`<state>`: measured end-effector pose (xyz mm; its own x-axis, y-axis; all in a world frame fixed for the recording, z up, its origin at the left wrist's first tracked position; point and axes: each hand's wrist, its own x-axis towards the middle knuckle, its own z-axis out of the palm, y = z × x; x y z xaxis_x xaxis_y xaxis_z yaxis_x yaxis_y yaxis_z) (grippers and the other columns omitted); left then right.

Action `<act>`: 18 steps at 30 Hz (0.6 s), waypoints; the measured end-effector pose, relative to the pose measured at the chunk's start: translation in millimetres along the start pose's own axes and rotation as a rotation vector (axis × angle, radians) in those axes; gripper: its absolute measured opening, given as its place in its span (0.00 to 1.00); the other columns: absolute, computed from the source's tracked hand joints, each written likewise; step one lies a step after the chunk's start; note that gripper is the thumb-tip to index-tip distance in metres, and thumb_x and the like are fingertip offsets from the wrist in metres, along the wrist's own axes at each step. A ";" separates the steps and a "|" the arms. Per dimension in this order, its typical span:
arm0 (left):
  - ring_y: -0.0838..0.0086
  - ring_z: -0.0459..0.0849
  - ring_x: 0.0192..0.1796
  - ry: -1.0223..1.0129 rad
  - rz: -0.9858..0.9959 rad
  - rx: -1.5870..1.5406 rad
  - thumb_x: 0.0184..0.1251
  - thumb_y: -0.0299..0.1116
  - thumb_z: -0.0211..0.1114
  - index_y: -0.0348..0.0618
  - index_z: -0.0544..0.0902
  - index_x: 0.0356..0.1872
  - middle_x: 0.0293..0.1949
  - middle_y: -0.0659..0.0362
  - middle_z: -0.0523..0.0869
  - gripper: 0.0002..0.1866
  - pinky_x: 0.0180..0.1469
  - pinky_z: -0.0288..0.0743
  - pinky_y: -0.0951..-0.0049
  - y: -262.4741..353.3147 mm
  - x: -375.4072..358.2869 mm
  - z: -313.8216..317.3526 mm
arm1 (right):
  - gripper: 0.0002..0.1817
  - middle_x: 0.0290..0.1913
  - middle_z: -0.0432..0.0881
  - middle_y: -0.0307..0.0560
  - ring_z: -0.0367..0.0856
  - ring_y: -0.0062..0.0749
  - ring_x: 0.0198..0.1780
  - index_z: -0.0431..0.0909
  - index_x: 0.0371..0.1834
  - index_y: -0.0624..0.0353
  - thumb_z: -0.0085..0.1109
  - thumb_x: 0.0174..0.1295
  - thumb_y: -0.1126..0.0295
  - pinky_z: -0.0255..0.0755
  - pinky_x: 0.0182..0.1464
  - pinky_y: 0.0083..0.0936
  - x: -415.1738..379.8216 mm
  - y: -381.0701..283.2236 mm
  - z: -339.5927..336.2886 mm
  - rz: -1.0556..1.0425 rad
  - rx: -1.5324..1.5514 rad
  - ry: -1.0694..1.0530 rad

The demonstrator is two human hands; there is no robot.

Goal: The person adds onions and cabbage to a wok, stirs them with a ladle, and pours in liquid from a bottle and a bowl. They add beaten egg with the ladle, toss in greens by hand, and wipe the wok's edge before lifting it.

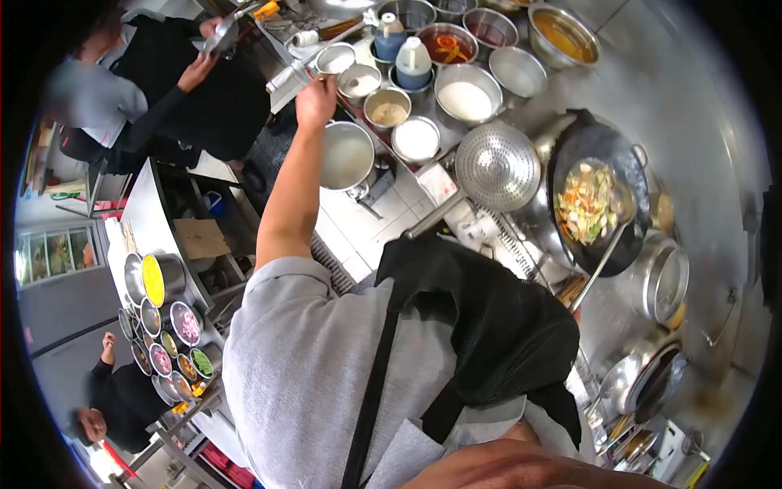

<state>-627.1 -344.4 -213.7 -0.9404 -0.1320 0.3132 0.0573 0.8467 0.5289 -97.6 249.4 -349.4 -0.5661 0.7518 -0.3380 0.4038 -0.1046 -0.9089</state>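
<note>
My left hand (316, 102) reaches out past the steel pot (346, 155), its fingers closed beside a metal pipe (285, 79) and small bowls of white seasoning (358, 81); what it grips is unclear. My right hand does not show. On the right, a dark wok (627, 163) holds mixed chopped food (585, 204). A ladle (603, 265) rests with its head in the wok, and its handle runs down toward my black apron (513, 326), where its end is hidden. A perforated strainer (498, 167) lies left of the wok.
Bowls of sauces and powders and two squeeze bottles (413, 61) stand at the top. Lower right are a steel pot (668, 281) and stacked pans (623, 383). At left, a person (163, 90) holds a metal object; another person (126, 399) is near several ingredient containers (186, 322).
</note>
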 end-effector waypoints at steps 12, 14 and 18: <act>0.73 0.86 0.28 -0.041 -0.301 -0.558 0.67 0.29 0.54 0.31 0.81 0.34 0.25 0.52 0.87 0.11 0.31 0.79 0.75 54.8 -130.7 3.9 | 0.18 0.23 0.68 0.33 0.63 0.15 0.17 0.69 0.54 0.58 0.53 0.59 0.80 0.58 0.18 0.16 -8.4 -58.1 20.3 0.025 -0.092 -0.073; 0.72 0.87 0.29 0.001 -0.259 -0.450 0.67 0.31 0.55 0.32 0.82 0.33 0.26 0.52 0.87 0.12 0.32 0.80 0.75 54.5 -140.7 9.5 | 0.17 0.23 0.69 0.34 0.63 0.16 0.17 0.69 0.52 0.59 0.52 0.59 0.80 0.58 0.18 0.17 -9.4 -61.2 19.7 0.020 -0.052 -0.107; 0.72 0.88 0.29 0.029 -0.254 -0.447 0.67 0.31 0.55 0.31 0.82 0.33 0.26 0.52 0.87 0.12 0.33 0.81 0.75 67.6 -150.3 17.8 | 0.16 0.23 0.69 0.35 0.63 0.16 0.17 0.69 0.51 0.60 0.52 0.59 0.81 0.58 0.18 0.16 -15.2 -76.3 29.5 0.034 0.039 -0.115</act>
<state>-487.8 -258.1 -239.0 -0.9340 -0.3246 0.1496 -0.0280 0.4836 0.8748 -141.0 226.7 -282.1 -0.6325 0.6678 -0.3924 0.3970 -0.1555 -0.9046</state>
